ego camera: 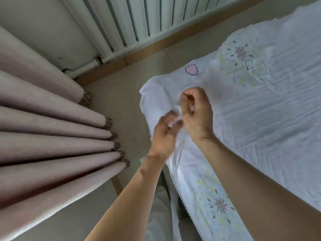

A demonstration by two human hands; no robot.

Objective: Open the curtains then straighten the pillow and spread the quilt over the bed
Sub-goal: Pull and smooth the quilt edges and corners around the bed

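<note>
A white quilt (257, 94) with flower prints lies spread over the bed, its corner near the middle of the view. My right hand (196, 117) hovers over that corner with fingers curled, pinching a small fold of the white fabric. My left hand (165, 134) is just below and left of it, blurred, its fingers bent and touching the same fold at the quilt's edge. The pink curtain (52, 136) hangs gathered in folds on the left, with a dark beaded trim along its hem. No pillow is in view.
A white radiator (132, 20) runs along the wall at the top, with its pipe low at the left. Beige floor tiles (119, 94) separate the curtain from the bed. My light trouser leg (161, 214) shows beside the bed edge.
</note>
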